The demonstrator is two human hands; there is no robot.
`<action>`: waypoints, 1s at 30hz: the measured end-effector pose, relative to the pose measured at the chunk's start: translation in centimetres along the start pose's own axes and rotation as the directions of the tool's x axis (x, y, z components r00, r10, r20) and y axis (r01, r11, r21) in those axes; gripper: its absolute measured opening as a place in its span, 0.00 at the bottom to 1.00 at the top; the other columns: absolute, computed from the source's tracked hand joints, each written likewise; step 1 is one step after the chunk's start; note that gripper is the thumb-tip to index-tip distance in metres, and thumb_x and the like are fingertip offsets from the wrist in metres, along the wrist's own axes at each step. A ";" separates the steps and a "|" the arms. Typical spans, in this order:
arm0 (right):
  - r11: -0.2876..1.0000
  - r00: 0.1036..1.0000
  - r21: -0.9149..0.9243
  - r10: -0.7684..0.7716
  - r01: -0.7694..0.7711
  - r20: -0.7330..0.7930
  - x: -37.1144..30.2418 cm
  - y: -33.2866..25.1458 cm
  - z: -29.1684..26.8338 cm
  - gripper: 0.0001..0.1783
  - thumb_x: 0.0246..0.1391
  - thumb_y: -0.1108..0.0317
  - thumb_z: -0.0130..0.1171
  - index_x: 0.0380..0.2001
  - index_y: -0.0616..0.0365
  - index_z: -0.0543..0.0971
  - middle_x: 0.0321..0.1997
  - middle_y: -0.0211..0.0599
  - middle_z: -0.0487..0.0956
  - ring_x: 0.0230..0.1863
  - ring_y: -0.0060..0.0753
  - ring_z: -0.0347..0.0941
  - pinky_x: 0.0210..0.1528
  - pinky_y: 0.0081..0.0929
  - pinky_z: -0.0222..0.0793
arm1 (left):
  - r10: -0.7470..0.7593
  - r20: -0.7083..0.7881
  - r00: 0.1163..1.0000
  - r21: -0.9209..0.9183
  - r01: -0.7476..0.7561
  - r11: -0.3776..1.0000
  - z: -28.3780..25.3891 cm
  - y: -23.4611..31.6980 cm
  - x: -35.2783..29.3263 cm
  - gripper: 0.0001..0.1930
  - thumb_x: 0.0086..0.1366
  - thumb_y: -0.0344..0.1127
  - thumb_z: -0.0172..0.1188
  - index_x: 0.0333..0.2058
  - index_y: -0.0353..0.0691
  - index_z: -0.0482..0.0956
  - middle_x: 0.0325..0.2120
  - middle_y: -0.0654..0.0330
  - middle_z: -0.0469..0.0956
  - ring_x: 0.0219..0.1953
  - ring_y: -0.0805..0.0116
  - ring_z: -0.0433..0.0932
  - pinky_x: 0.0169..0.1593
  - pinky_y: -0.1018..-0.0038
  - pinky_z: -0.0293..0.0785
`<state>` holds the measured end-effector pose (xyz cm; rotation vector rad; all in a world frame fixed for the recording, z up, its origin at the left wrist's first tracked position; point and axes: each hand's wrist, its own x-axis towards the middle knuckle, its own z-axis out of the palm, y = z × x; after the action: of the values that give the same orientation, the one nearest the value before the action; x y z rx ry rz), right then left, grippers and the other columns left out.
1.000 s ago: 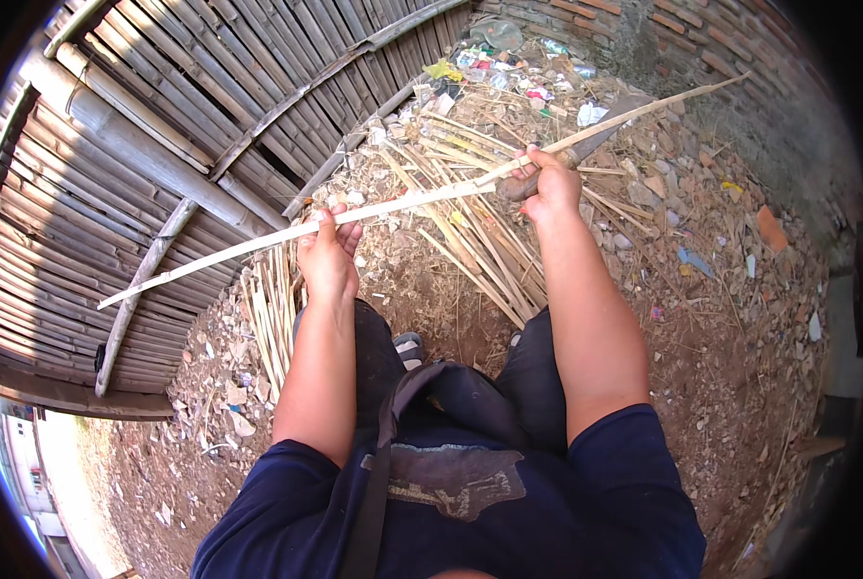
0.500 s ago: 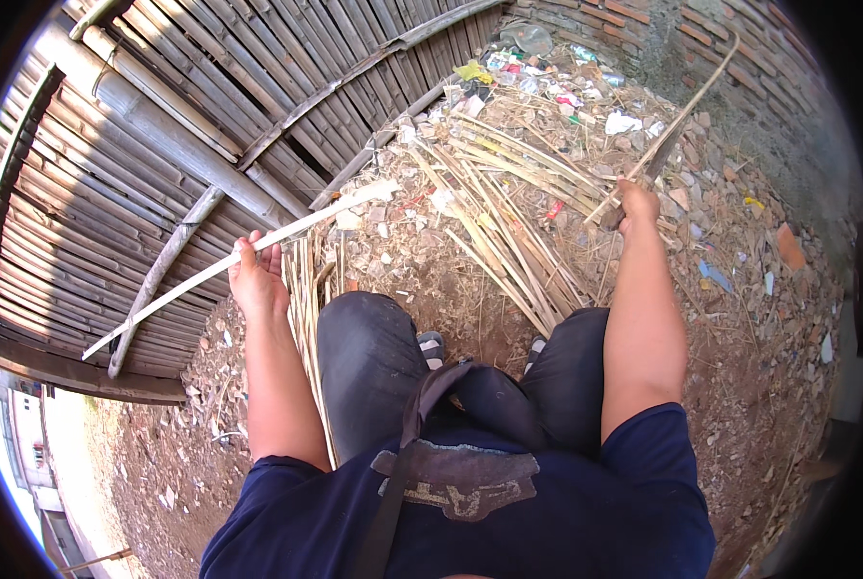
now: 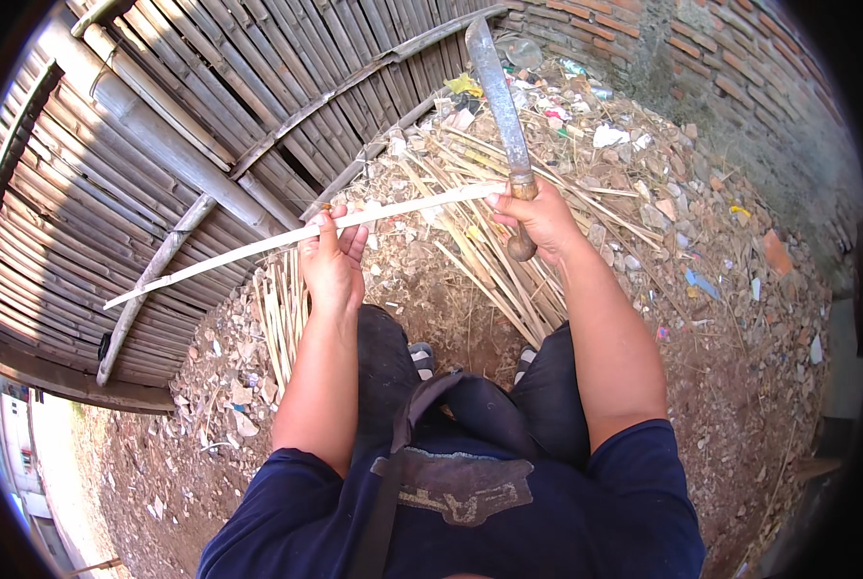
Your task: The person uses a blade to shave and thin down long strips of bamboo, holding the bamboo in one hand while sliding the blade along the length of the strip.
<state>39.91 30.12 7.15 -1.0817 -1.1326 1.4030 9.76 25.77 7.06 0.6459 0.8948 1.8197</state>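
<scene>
A long pale bamboo strip (image 3: 248, 251) slants across the space before me. Around its middle, the thumb and fingers of my left hand (image 3: 333, 275) are closed. My right hand (image 3: 550, 227) grips the wooden handle of a machete (image 3: 502, 101), its broad worn blade pointing up and away. The strip's right end meets my right thumb beside the handle; whether the fingers pinch it, I cannot tell. Beyond my knees lies a loose pile of bamboo strips (image 3: 494, 265) on the ground. Another bundle of strips (image 3: 279, 314) lies left of my left knee, partly hidden by my forearm.
A bamboo-slat wall (image 3: 229, 106) with thick poles stands at the left. At the far right curves a brick wall (image 3: 711, 63). Stones and litter, including a white scrap (image 3: 610, 136), cover the dirt around the piles.
My right hand has swung left and inward with the machete, and the thin strip held along the blade is gone from it. My left hand has moved right, bringing its strip to my right hand.
</scene>
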 end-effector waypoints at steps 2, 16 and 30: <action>0.998 0.999 0.039 -0.047 0.047 0.007 -0.1 0.2 0.4 0.14 0.56 0.72 0.69 0.40 0.55 0.74 0.42 0.38 0.82 0.43 0.33 0.82 0.49 0.33 0.81 | -0.003 -0.017 1.000 0.010 0.003 1.000 0.3 0.2 -0.2 0.08 0.74 0.40 0.57 0.46 0.45 0.71 0.48 0.60 0.80 0.48 0.65 0.82 0.49 0.68 0.83; 0.915 0.990 0.392 -0.047 0.097 -0.135 -0.4 -1.3 -0.3 0.12 0.55 0.74 0.69 0.34 0.53 0.72 0.37 0.37 0.82 0.35 0.30 0.80 0.38 0.31 0.82 | -0.781 0.302 0.547 0.871 0.176 0.459 0.8 5.8 -6.9 0.20 0.73 0.43 0.60 0.59 0.42 0.72 0.49 0.57 0.81 0.43 0.67 0.84 0.42 0.72 0.80; 0.914 0.988 0.378 -0.152 0.148 -0.020 -1.2 -2.6 -0.9 0.13 0.54 0.74 0.70 0.32 0.54 0.72 0.35 0.36 0.81 0.34 0.29 0.80 0.37 0.29 0.80 | -0.548 0.091 0.831 0.891 -0.314 -0.328 -6.8 18.8 -5.1 0.30 0.58 0.52 0.73 0.51 0.37 0.79 0.37 0.52 0.85 0.40 0.56 0.85 0.47 0.65 0.79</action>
<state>41.35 29.23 9.57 -0.6974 -0.8811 1.4315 -3.41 14.24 18.04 1.8983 1.9174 -0.1054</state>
